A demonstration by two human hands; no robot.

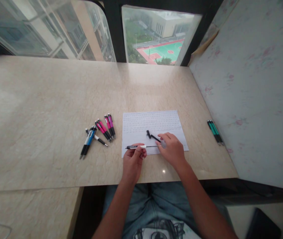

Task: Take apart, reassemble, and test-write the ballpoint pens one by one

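My left hand (133, 160) is closed in a pinch on a thin pen part (137, 146), black at its left tip and white in the middle, lying level over the lower edge of a written sheet of paper (141, 123). A thin refill rod (152, 146) runs from it to my right hand (171, 148), whose fingers are closed on a small greyish piece (163, 144). A black clip piece (151, 136) lies on the paper just above my right fingers.
Left of the paper lie several pens: pink ones (106, 127), two blue ones (88, 142) and a white one (97, 137). Two green pens (215, 131) rest near the table's right edge by the papered wall (256, 99). Windows line the far edge.
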